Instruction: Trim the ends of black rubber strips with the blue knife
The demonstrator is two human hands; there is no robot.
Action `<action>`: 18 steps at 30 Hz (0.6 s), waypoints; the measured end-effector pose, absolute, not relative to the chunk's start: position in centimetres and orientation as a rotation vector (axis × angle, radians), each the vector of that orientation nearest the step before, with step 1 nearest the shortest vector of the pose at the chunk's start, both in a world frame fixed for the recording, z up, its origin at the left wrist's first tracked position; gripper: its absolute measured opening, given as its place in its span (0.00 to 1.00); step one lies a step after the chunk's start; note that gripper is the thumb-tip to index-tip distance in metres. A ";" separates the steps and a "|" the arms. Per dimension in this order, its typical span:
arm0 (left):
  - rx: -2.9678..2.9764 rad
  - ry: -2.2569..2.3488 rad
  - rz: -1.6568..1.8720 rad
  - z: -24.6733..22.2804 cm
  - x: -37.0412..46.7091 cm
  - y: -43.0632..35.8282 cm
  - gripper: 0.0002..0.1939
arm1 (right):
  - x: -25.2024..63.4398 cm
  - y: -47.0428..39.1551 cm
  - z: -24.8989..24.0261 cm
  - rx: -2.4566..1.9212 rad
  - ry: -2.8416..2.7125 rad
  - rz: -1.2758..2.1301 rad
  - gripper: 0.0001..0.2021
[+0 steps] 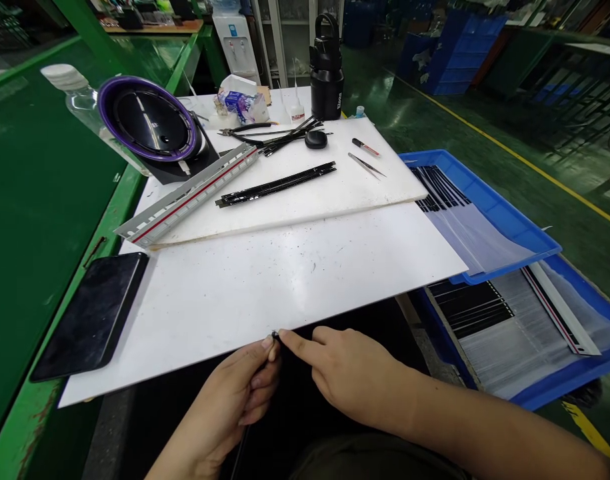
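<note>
At the table's front edge, my left hand (252, 383) is closed, thumb and fingers pinching the end of a thin black strip (275, 335). A length of the strip (239, 453) hangs below that hand. My right hand (352, 370) has its index finger stretched out, the tip touching or very close to the strip's end. Its other fingers are partly curled, with nothing seen in them. Further back on a white foam board (295, 207) lie black strips (277, 185) in a narrow bundle. Tweezers (367, 165) and a small red-and-black tool (365, 147) lie to their right.
A slotted metal rail (189, 197) crosses the board's left side, near a purple-rimmed black fan (147, 120). A dark tablet (92, 313) overhangs the left edge. Blue trays (515, 220) with strips stand at right. A black bottle (327, 83) stands behind.
</note>
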State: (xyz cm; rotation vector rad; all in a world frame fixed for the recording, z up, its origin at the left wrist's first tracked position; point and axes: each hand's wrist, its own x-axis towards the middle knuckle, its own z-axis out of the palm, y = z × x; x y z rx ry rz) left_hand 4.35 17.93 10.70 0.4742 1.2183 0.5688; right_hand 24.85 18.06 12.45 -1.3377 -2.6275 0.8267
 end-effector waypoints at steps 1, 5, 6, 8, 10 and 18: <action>0.472 1.219 0.571 10.6 4.3 17.9 0.21 | 24.7 17.9 12.4 -1.357 -2.643 0.795 0.31; 0.422 1.173 0.594 10.4 4.0 18.0 0.19 | 24.3 17.3 12.3 -1.437 -2.686 0.672 0.33; 0.391 1.151 0.601 10.5 4.0 17.9 0.19 | 24.4 17.2 12.3 -1.445 -2.671 0.690 0.33; 0.336 1.126 0.614 10.8 3.9 17.6 0.18 | 24.8 17.2 12.5 -1.434 -2.578 0.789 0.32; 0.320 1.133 0.621 11.3 3.9 17.0 0.17 | 25.4 17.3 12.7 -1.409 -2.424 0.907 0.31; 0.251 1.130 0.694 12.1 3.9 16.3 0.17 | 26.0 17.5 12.7 -1.392 -2.301 1.066 0.31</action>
